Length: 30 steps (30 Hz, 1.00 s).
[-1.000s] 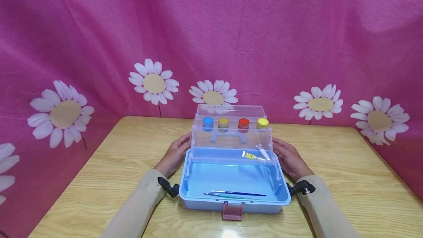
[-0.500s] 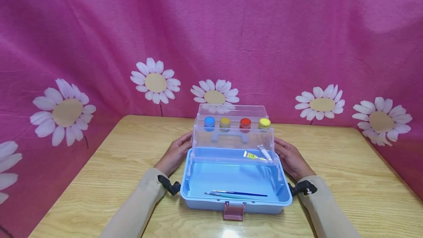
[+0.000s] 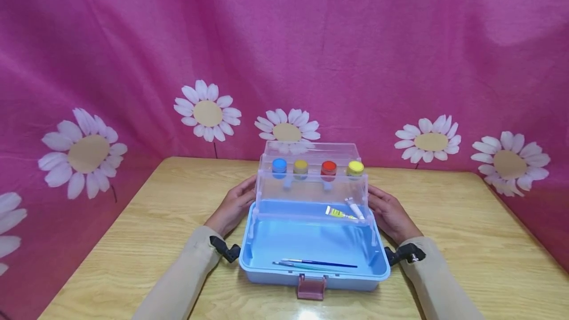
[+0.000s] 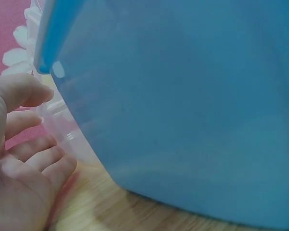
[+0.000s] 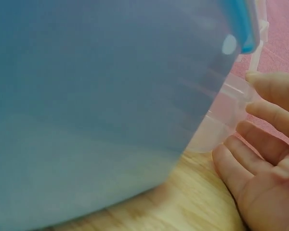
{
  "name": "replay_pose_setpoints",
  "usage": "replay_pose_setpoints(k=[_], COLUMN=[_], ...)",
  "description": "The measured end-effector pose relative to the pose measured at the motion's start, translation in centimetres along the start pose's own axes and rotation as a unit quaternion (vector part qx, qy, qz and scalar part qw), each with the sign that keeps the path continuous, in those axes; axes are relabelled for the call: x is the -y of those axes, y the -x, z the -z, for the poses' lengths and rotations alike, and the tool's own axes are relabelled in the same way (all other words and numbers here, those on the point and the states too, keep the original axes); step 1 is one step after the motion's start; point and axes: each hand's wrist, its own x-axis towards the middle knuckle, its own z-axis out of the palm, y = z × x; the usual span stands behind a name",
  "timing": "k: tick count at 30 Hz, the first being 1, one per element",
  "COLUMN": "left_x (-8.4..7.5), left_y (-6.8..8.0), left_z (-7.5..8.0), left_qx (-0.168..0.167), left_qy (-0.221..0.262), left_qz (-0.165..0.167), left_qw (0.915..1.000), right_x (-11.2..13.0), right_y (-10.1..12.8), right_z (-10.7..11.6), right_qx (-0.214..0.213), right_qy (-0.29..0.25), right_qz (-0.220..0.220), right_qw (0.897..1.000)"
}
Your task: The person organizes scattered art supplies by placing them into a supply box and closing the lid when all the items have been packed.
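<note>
A light-blue plastic box (image 3: pixel 266 278) stands with its clear lid raised and clear trays (image 3: pixel 275 191) lifted behind. My left hand (image 3: pixel 231 209) is at the left side of the clear part, and my right hand (image 3: pixel 391 214) is at the right side. In both wrist views the fingers are loosely bent close to the clear plastic. Across the upper tray stand paint jars: blue (image 3: pixel 279 163), ochre (image 3: pixel 301 164), red (image 3: pixel 329 166) and yellow (image 3: pixel 355 166). A yellow tube (image 3: pixel 335 212) and a white tube (image 3: pixel 354 208) lie in the lower tray. Fingertips are partly hidden in the head view.
Inside the box, near its front wall, lie a dark blue paintbrush (image 3: pixel 324 262) and a teal one (image 3: pixel 302 266). The pink latch (image 3: pixel 311 288) hangs down in front. A wooden table (image 3: pixel 146 231) carries it all, with a pink flowered cloth (image 3: pixel 333 63) behind.
The clear tray with the jars has come slightly down and forward, so the pale handle's crossbar no longer shows behind it. Both hands keep their places beside it.
</note>
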Motion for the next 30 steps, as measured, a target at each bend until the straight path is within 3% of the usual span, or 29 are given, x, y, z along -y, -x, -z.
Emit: replay_pose_setpoints(k=[21,30], left_x=[-1.2,-1.6], left_y=[0.3,0.0], left_z=[-0.6,-0.9], left_qx=[-0.006,0.007], left_qy=[0.026,0.013], left_qz=[-0.001,-0.031], left_qw=[0.9996,0.9994], right_x=[0.0,0.7], right_y=[0.6,0.8], right_z=[0.3,0.6], right_qx=[0.005,0.007], right_qy=[0.022,0.006], right_qz=[0.019,0.034], right_qw=[1.000,0.999])
